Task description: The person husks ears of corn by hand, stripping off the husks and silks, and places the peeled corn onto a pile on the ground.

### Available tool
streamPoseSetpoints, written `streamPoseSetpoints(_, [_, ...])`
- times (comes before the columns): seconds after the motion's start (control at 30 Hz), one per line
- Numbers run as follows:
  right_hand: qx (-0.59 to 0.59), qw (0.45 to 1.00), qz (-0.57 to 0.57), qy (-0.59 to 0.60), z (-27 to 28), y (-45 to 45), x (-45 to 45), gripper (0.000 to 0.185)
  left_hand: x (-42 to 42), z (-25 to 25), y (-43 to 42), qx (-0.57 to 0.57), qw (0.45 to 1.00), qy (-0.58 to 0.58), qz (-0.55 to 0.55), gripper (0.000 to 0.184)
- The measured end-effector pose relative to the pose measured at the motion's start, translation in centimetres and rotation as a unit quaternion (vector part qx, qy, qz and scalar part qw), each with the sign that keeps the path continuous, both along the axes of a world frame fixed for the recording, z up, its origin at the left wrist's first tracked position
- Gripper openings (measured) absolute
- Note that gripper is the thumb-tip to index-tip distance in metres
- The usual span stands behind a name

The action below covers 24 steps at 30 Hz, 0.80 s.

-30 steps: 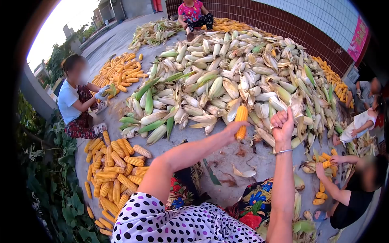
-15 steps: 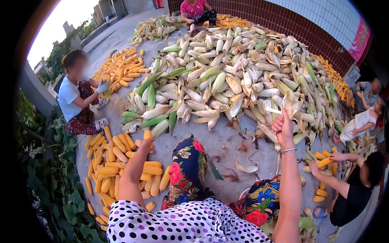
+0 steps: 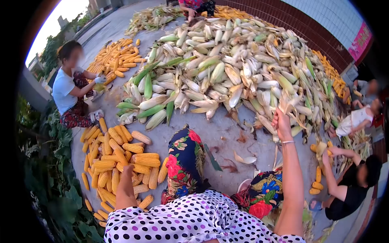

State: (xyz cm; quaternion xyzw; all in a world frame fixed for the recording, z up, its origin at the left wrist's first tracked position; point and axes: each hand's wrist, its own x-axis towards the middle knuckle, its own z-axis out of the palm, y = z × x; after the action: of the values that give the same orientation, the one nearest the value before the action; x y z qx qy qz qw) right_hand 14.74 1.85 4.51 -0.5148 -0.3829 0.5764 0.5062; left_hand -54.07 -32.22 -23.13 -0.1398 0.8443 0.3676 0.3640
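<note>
My left hand [image 3: 127, 175] is over the pile of husked yellow cobs [image 3: 106, 164] at the lower left, closed around a yellow cob [image 3: 121, 157] that points up and left. Raised in front of the big heap of unhusked corn [image 3: 219, 69], my right hand [image 3: 281, 122] is closed on a dry pale husk [image 3: 287, 104] that fans out above the fist. Loose husk scraps [image 3: 244, 158] lie on the grey ground between my knees and the heap.
A person in a white top [image 3: 67, 89] sits at the left beside more cobs [image 3: 117, 58]. Someone in pink [image 3: 190, 5] is behind the heap. A person in black [image 3: 350, 194] handles corn at the right, with others beyond. Green plants [image 3: 60, 178] border the left.
My left hand has moved from in front of the heap, with the cob, left and down to the husked pile. My right hand still holds the husk at about the same place.
</note>
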Motion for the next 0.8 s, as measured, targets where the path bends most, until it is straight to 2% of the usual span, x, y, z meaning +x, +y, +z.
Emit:
streamPoseSetpoints(0.1, [0.026, 0.973, 0.081, -0.215, -1.6, -0.3, 2.5, 0.032, 1.6, -1.6, 1.9, 0.0, 0.998, -0.019, -0.068, 0.039])
streamPoseSetpoints(0.13, [0.041, 0.947, 0.1, -0.303, -2.5, -0.3, 3.8, 0.031, 1.9, -2.0, 3.0, -0.004, 0.995, -0.024, -0.095, 0.039])
streamPoseSetpoints(0.17, [0.089, 0.895, 0.141, -0.414, -2.8, -0.4, 5.5, 0.03, 2.0, -2.2, 4.2, -0.004, 0.992, -0.024, -0.124, 0.039])
streamPoseSetpoints(0.23, [0.284, 0.869, 0.129, -0.384, -5.4, -2.0, 9.3, 0.033, 2.0, -2.3, 7.0, 0.002, 0.984, -0.023, -0.178, 0.039])
streamPoseSetpoints(0.3, [0.169, 0.835, 0.149, -0.501, -4.6, -5.8, 14.2, 0.041, 2.2, -1.9, 10.1, 0.045, 0.974, -0.036, -0.221, 0.039])
streamPoseSetpoints(0.4, [0.025, 0.744, 0.161, -0.648, -7.3, -10.4, 23.1, 0.045, 3.2, -0.8, 14.3, 0.12, 0.956, -0.085, -0.253, 0.035])
streamPoseSetpoints(0.53, [-0.222, 0.618, 0.192, -0.73, -11.0, -20.0, 34.0, 0.044, 5.5, 1.6, 19.4, 0.132, 0.935, -0.095, -0.316, 0.036])
streamPoseSetpoints(0.6, [-0.343, 0.429, 0.2, -0.811, -13.0, -25.7, 37.3, 0.026, 6.9, 3.2, 21.8, 0.143, 0.922, -0.102, -0.344, 0.036])
streamPoseSetpoints(0.7, [-0.3, 0.346, 0.153, -0.876, -12.8, -30.4, 34.7, 0.022, 8.1, 4.9, 24.6, 0.165, 0.902, -0.119, -0.38, 0.036])
streamPoseSetpoints(0.73, [-0.27, 0.449, 0.2, -0.828, -14.7, -31.0, 35.0, 0.019, 8.5, 5.5, 25.7, 0.174, 0.894, -0.124, -0.393, 0.036])
streamPoseSetpoints(0.8, [-0.219, 0.603, 0.162, -0.749, -18.9, -32.1, 33.0, 0.018, 9.3, 6.5, 28.3, 0.2, 0.873, -0.135, -0.423, 0.036])
